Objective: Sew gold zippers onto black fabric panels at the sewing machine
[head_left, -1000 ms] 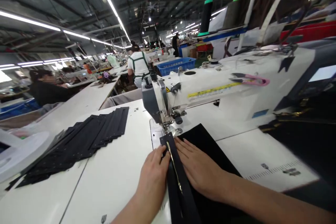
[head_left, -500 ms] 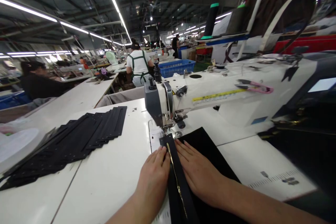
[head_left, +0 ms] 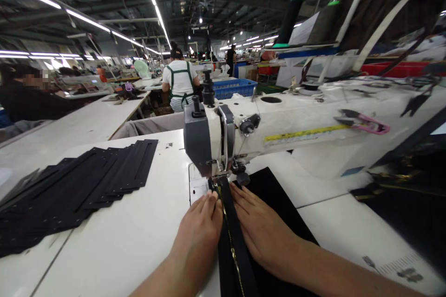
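A black strip with a gold zipper [head_left: 232, 246] runs up to the needle area of a white sewing machine [head_left: 299, 120], its far end under the presser foot. My left hand [head_left: 202, 229] presses on the strip's left edge, fingers together and bent at the tips. On the right side, my right hand [head_left: 261, 225] lies flat with fingers stretched forward, touching the strip and the larger black piece [head_left: 278, 199] beneath it. The zipper pull shows between my hands, nearer to me.
Overlapping black pieces [head_left: 80, 185] lie on the white table [head_left: 114, 246] at left. Pink-handled snips [head_left: 365, 122] rest on the machine arm. Thread cones [head_left: 291, 18] stand above. Beyond are a blue basket [head_left: 235, 88] and a person in a green-strapped apron [head_left: 180, 79].
The strip's far end has moved forward under the presser foot, with both hands still beside it. The view has shifted closer to the machine.
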Tool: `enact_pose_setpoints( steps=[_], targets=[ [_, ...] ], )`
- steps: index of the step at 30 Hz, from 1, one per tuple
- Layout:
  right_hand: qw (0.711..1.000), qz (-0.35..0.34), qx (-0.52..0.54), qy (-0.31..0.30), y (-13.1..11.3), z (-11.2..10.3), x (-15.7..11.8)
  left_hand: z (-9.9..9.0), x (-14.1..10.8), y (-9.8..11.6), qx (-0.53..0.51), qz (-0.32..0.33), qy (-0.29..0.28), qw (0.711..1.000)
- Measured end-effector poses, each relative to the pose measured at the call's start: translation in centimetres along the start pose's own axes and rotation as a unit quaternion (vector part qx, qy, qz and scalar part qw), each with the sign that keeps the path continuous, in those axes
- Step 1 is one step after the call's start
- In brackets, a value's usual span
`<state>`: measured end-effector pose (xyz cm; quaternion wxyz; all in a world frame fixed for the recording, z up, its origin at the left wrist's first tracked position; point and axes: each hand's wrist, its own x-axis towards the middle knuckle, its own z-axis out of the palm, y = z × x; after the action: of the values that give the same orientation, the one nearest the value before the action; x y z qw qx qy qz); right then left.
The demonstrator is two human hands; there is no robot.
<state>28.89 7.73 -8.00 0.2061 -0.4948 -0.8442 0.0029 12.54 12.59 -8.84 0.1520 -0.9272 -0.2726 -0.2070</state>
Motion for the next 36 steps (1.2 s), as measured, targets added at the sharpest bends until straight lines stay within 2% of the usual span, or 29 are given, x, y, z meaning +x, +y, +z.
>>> enact_pose_setpoints(
  steps=[13,20,27,36],
  targets=[
    [0.999,0.015,0.018,-0.033,0.3,0.0,0.0,0.1,0.1,0.0,0.007,0.027,0.011,1.0],
    [1.0,0.009,0.018,-0.021,0.3,0.1,-0.1,1.2,-0.8,0.3,0.008,-0.015,-0.018,1.0],
    [1.0,0.009,0.024,-0.017,0.3,0.1,-0.2,-0.4,0.2,-0.1,-0.016,0.031,0.007,0.999],
    [1.0,0.005,0.013,0.003,0.3,0.3,-0.1,-0.9,0.9,-0.1,-0.034,-0.005,-0.043,0.998]
  ],
)
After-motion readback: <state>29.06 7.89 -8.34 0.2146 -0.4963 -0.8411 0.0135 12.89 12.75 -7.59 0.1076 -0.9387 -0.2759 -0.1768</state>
